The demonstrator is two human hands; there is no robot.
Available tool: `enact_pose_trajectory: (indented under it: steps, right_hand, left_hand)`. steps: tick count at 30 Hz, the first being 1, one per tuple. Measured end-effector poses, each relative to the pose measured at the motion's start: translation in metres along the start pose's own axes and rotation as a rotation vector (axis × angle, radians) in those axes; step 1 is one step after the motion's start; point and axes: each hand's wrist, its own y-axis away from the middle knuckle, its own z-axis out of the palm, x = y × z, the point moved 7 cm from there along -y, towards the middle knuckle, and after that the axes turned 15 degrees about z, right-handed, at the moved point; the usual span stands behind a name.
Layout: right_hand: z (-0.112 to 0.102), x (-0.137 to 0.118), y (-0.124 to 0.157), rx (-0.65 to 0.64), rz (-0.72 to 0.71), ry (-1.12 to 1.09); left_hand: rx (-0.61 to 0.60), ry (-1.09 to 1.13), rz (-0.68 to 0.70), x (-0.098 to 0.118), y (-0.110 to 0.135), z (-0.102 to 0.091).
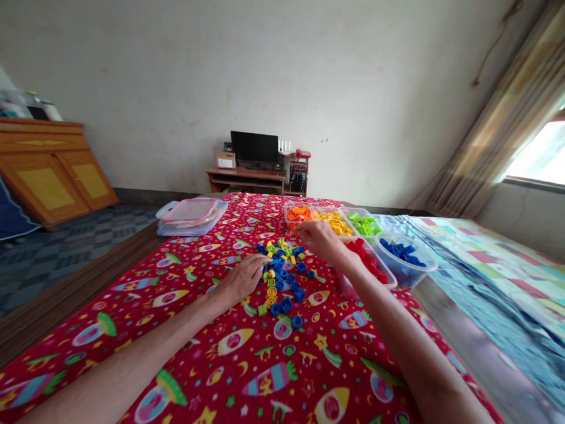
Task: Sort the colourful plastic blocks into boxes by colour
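A loose pile of small toy building bricks (286, 287), blue, yellow and lime green, lies on the red patterned cloth (238, 377). My left hand (244, 277) rests at the pile's left side, fingers bent together and touching the bricks; what is between them is hidden. Beyond the pile my right hand (321, 238) hovers by the front of the tub of orange bricks (299, 214). Its fingers are pinched together, and I cannot make out anything in them. Behind that hand stands a tub of yellow bricks (334, 222); its wrist passes over the tub of red bricks (373, 262).
A tub of lime green bricks (362, 224) and a round tub of blue bricks (401, 253) stand at the right. Stacked container lids (192, 212) lie at the back left. Past the table is a desk with a monitor (255, 148); a bed (507, 259) adjoins the right.
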Motion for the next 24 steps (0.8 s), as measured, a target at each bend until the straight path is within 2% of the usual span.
enact_pose_trajectory:
  steps: [4, 8, 17, 24]
  right_hand:
    - [0.055, -0.005, 0.008, -0.088, 0.025, 0.126]
    - [0.085, 0.002, 0.014, -0.163, -0.008, 0.2]
    - [0.089, 0.014, 0.021, -0.132, 0.015, 0.204]
    - [0.086, 0.013, 0.026, -0.175, -0.027, 0.267]
  left_hand:
    - [-0.003, 0.007, 0.001, 0.001, -0.001, 0.0]
    - [-0.001, 0.009, 0.001, 0.004, -0.003, -0.002]
    - [-0.02, 0.008, 0.011, 0.0, 0.0, 0.002]
    - [-0.026, 0.012, 0.011, 0.001, -0.001, 0.002]
